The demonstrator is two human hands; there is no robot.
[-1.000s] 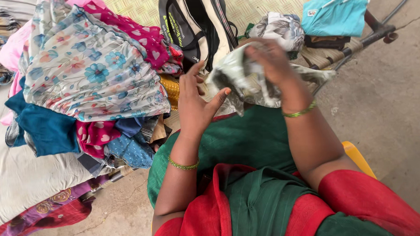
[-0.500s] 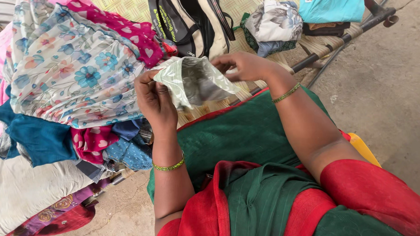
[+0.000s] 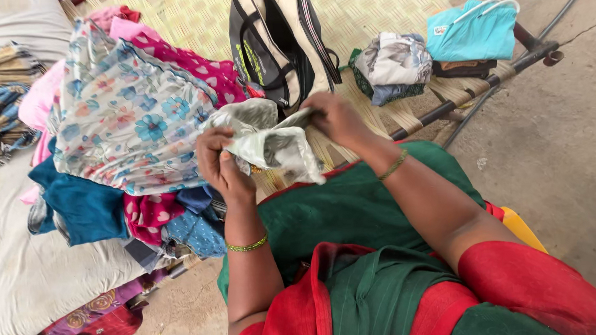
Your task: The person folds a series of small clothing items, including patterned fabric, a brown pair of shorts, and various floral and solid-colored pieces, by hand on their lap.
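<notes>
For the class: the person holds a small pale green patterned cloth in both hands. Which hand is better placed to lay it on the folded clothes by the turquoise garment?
Probably the right hand: it grips the pale green patterned cloth on the side nearer the folded grey floral bundle and turquoise garment. The left hand sits beside the loose floral pile.

Clothes heap [image 3: 131, 120] left, bag [image 3: 277, 43] behind hands, folded garments [image 3: 393, 65] right, probably on cot [image 3: 398, 9]

The pale green cloth [image 3: 271, 143] looks thin, soft and a bit shiny. The flowered cloth [image 3: 134, 120] on the pile looks light and smooth. The mat [image 3: 372, 13] is woven and rough. The floor [image 3: 561, 132] is hard, dull concrete. The bangles [image 3: 246, 245] are shiny.
</notes>
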